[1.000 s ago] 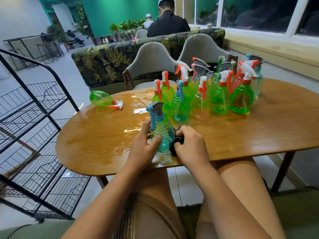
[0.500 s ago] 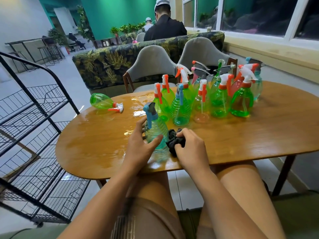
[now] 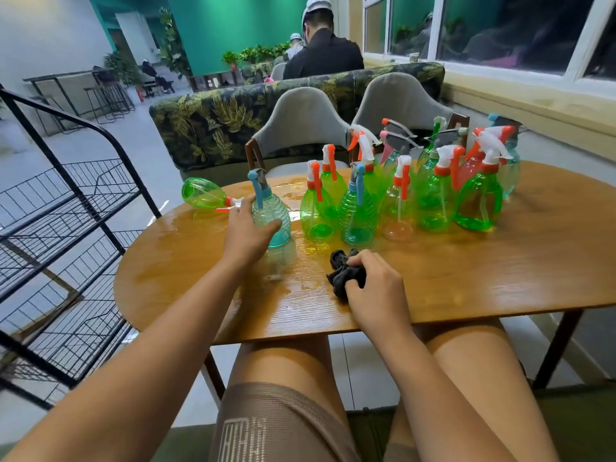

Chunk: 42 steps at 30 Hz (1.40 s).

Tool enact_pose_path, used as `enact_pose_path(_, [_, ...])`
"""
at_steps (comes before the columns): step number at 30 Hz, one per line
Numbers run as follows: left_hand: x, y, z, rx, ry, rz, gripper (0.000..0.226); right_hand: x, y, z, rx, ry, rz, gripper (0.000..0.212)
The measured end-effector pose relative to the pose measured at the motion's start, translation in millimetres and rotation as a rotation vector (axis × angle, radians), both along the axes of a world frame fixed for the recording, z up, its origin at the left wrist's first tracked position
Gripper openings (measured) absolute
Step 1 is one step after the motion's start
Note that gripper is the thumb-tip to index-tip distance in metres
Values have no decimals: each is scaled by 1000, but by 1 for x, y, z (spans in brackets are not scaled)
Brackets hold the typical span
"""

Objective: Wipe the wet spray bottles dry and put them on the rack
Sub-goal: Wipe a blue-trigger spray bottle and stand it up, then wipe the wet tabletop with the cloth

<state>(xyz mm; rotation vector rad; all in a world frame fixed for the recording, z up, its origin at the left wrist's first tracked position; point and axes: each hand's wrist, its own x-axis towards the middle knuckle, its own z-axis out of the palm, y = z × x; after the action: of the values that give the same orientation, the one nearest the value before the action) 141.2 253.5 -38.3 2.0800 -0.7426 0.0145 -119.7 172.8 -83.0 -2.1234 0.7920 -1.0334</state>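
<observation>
My left hand (image 3: 246,232) grips a ribbed teal spray bottle with a blue trigger (image 3: 272,211), upright on the wet wooden table (image 3: 500,275). My right hand (image 3: 376,288) holds a crumpled dark cloth (image 3: 343,273) on the table near the front edge, apart from that bottle. Several green and pink spray bottles (image 3: 433,191) stand clustered at the table's back right. One green bottle (image 3: 206,195) lies on its side at the back left. A black wire rack (image 3: 66,235) stands left of the table, its shelves bare.
Two grey chairs (image 3: 300,121) and a leaf-patterned sofa back (image 3: 216,125) sit behind the table. Seated people are farther back. Water films the tabletop around the bottles. My knees are under the front edge.
My left hand has carried the teal bottle away from me and to the left, close to the lying green bottle. The right hand with the cloth has separated from the bottle and stays on the table.
</observation>
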Motion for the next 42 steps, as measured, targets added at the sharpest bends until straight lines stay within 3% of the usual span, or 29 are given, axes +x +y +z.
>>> enact_pose_path(5, [26, -20, -2, -42, 52, -1, 92, 2, 0, -1, -13, 0, 6, 26])
enact_pose_path(12, [27, -40, -2, -81, 133, -18, 87, 0, -1, -1, -7, -1, 21, 26])
enact_pose_path(20, [31, -39, -10, -5, 231, -241, 70, 0, -1, 0, 4, -10, 34, 26])
enact_pose_path(23, [40, -32, -7, 48, 159, -236, 63, 1, -1, 2, 2, -3, 42, 26])
enact_pose_path(31, [101, -15, 2, 281, -288, -53, 51, 5, 0, 2, -33, 18, 64, 27])
enact_pose_path(36, [133, -8, 1, 404, -355, 77, 49, 4, -1, 1, -36, 27, 59, 27])
enact_pose_path(42, [146, -4, -11, 526, -283, 167, 49, 4, -2, 0, -31, 33, 65, 28])
